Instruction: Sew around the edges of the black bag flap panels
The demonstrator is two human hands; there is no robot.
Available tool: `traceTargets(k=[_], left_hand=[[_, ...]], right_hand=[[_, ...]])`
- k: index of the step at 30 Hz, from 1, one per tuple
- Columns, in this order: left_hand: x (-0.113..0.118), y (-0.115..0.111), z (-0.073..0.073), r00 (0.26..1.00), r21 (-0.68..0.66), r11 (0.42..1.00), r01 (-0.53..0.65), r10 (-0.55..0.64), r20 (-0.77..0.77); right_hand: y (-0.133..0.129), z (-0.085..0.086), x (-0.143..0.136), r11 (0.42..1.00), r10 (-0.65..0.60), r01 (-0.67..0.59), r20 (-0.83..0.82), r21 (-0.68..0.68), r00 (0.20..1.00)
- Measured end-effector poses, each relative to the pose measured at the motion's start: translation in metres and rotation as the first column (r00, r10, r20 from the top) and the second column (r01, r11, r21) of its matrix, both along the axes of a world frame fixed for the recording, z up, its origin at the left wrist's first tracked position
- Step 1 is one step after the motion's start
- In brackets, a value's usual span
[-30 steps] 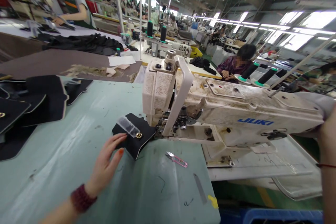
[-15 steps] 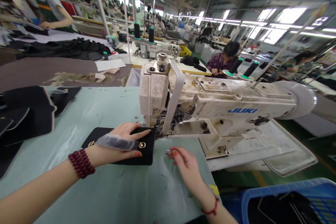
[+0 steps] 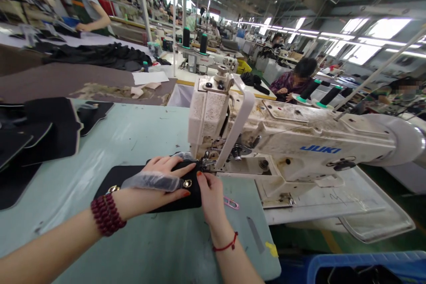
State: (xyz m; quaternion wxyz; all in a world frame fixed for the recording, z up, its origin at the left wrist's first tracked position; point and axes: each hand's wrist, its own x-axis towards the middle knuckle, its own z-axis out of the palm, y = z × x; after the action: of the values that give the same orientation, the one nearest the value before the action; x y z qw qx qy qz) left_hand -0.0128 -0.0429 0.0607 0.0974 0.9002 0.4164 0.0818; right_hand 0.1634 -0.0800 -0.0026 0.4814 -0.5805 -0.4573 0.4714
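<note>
A black piece with gold hardware and a plastic-wrapped strap [image 3: 149, 181] lies on the pale green table, its right end at the needle area of the white sewing machine [image 3: 299, 142]. My left hand [image 3: 163, 175] rests flat on the piece, fingers spread, the index finger pointing to the presser foot. At the piece's right edge, my right hand [image 3: 211, 193] has its fingers closed, thumb near the foot. A pink-handled tool [image 3: 231, 203] shows beside the right wrist. Part of the right fingers is hidden.
Black cut pieces [image 3: 49, 128] lie at the left of the table. A grey strip [image 3: 255, 234] sits near its right edge. A blue basket [image 3: 366, 259] stands at the lower right. Other people sit or stand at stations behind.
My right hand has moved left and up to the black piece's edge. The pink-handled tool and the grey strip now show on the table. The view has shifted slightly.
</note>
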Motion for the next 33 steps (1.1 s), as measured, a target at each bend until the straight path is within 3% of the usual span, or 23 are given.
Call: traceTargets(k=[7, 16, 24, 33], left_hand=[[-0.001, 0.003, -0.002, 1.000, -0.015, 1.000, 0.001, -0.001, 0.022], [0.005, 0.015, 0.009, 0.998, -0.049, 0.999, 0.019, -0.022, -0.055], [0.005, 0.021, 0.006, 0.998, -0.050, 0.999, 0.020, -0.023, -0.065], [0.007, 0.031, 0.000, 0.993, -0.004, 0.999, 0.037, -0.038, -0.115]], right_hand=[[0.001, -0.001, -0.002, 1.000, -0.005, 0.004, 0.003, 0.008, 1.000], [0.003, 0.000, -0.003, 1.000, -0.016, 0.016, 0.014, 0.012, 1.000], [0.002, -0.001, -0.005, 0.999, -0.032, 0.032, 0.011, 0.018, 0.999], [-0.026, -0.026, -0.007, 0.999, -0.007, 0.009, -0.030, 0.037, 1.000]])
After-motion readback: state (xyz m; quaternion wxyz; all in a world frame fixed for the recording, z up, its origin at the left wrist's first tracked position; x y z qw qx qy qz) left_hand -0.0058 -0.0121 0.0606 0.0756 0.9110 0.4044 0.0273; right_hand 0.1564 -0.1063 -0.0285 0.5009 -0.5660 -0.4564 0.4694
